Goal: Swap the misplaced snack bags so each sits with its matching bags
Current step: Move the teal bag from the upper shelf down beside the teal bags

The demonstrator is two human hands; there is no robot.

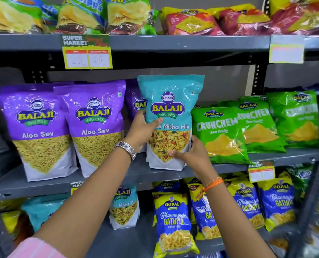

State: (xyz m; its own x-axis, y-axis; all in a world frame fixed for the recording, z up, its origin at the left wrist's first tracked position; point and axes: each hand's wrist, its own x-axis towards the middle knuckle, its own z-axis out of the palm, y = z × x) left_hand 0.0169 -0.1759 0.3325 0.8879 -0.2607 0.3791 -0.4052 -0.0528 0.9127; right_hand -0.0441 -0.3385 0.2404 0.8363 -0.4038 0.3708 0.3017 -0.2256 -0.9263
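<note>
Where both hands grip, glossy teal bag.

Upright teal plastic Mitha Mix snack bag gripped by left hand and right hand, beside purple Aloo Sev bags, on grey metal shelf
</note>
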